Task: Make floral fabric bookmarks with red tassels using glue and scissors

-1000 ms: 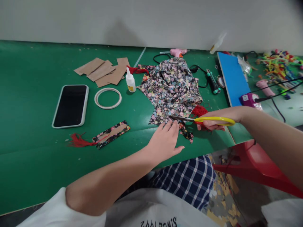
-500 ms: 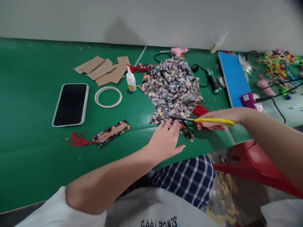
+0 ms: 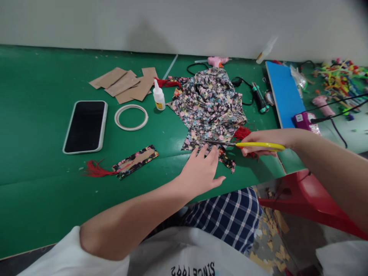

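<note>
Floral cloth lies crumpled on the green table. My left hand rests flat at its near edge, fingertips on the fabric and thumb apart, holding nothing. On the right, my right hand is closed round the handles of yellow scissors. Their blades point left across the cloth, just beyond my left fingertips. A red tassel lies beside the right hand, partly covered by it. To the left is a cloth-edged cardboard strip with a red tassel.
A phone, a tape ring, a glue bottle and cardboard pieces are at the left. Behind the cloth is a pink glue gun. A cutter, blue board and cables lie right.
The scissor blades have moved slightly left along the cloth, and the right hand's fingers have drawn closer together on the handles. The left hand has stayed in place.
</note>
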`<state>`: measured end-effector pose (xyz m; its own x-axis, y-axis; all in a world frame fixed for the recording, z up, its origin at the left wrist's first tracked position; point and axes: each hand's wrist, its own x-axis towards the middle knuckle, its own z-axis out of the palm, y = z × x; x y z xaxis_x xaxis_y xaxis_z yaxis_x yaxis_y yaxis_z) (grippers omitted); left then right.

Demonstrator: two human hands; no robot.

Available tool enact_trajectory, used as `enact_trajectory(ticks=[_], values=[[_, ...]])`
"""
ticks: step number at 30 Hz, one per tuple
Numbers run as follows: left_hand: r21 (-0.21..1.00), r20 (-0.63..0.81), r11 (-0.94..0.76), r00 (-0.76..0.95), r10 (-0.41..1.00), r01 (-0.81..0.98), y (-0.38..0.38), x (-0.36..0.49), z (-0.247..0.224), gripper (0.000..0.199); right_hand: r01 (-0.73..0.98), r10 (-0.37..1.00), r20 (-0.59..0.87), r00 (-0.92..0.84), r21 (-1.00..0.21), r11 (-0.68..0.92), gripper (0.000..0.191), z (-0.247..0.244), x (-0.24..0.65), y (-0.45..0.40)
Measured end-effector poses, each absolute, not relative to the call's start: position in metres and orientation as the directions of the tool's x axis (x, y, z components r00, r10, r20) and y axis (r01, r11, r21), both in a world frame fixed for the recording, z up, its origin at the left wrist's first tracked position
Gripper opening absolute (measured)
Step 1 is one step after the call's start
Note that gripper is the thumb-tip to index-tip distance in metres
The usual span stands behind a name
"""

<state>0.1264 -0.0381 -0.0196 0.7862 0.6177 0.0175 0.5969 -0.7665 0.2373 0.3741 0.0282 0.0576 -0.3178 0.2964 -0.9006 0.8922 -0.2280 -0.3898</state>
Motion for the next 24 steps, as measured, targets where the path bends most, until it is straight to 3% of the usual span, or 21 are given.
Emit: enact_trajectory(ticks=[12,24], values=[[0.241,0.029,-0.766,0.785,0.619,0.596,-0.039,0.126,-0.018,0.071,0.883,0.205,-0.912,-0.355,-0.399,-0.247,0.048,0.061,0.372,0.021],[0.247,0.078,-0.781,0.791,0.607,0.574,-0.038,0.125,-0.016,0.068,0.891,0.218,-0.918,-0.331,-0.38,-0.249,0.049,0.063,0.36,0.027]])
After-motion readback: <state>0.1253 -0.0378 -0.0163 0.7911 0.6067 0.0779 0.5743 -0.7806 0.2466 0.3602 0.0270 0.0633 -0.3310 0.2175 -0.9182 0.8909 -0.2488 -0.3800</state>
